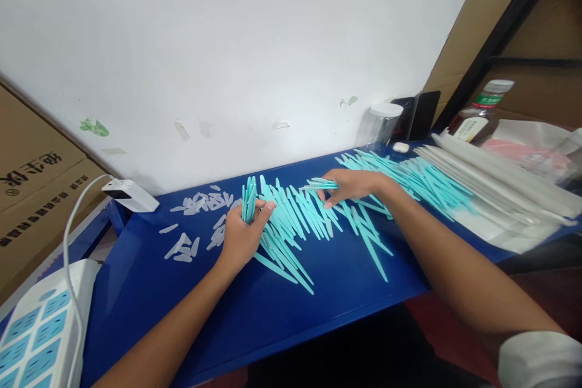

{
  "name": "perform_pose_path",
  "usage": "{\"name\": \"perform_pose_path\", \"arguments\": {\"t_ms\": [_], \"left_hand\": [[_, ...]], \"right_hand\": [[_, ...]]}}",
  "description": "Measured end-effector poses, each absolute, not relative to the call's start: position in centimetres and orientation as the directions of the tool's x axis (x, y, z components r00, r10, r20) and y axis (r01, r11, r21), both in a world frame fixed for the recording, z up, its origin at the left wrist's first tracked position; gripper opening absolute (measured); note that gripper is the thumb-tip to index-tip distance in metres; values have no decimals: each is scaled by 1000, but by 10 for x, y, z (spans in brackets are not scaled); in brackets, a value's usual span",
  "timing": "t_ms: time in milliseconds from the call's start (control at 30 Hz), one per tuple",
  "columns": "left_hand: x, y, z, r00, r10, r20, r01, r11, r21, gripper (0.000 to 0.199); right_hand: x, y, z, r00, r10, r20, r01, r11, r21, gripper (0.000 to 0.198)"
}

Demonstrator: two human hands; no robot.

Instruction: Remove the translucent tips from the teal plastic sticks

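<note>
From the head view, the left hand (240, 235) holds a bunch of blue-green sticks (248, 201) that point almost straight up. The right hand (349, 183) grips a few sticks (321, 183) lying sideways, tips toward the left hand. Between the hands, a loose pile (295, 215) lies on the blue table (150, 315), mostly slanting toward the near right. Both hands are close to it.

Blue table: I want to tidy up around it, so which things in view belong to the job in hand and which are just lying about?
Seemingly in the job: turquoise sticks, held in the left hand and right hand; perhaps the small pale pieces.

Probably just lying about: lidded jar; bottle; power strip.
</note>
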State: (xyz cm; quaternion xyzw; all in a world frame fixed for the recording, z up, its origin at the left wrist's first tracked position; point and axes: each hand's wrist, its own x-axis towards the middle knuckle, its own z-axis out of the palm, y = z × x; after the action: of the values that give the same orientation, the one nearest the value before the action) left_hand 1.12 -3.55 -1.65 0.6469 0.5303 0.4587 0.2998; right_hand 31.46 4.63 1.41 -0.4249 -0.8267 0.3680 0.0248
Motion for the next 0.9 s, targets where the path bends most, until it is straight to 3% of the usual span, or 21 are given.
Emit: {"name": "perform_pose_path", "arguments": {"t_ms": [233, 567, 700, 900], "left_hand": [[11, -36, -17, 6, 967, 254, 416, -233, 879, 36], [10, -36, -18, 14, 971, 240, 411, -225, 883, 37], [10, -36, -18, 27, 969, 247, 415, -235, 879, 38], [11, -35, -19, 16, 969, 247, 413, -232, 881, 38]], "right_hand": [[305, 41, 15, -717, 654, -241, 609, 420, -673, 32], [310, 40, 20, -698, 675, -241, 632, 421, -651, 31], [315, 41, 22, -665, 718, -205, 653, 425, -627, 37], [316, 43, 17, -454, 883, -116, 811, 356, -464, 51]]}}
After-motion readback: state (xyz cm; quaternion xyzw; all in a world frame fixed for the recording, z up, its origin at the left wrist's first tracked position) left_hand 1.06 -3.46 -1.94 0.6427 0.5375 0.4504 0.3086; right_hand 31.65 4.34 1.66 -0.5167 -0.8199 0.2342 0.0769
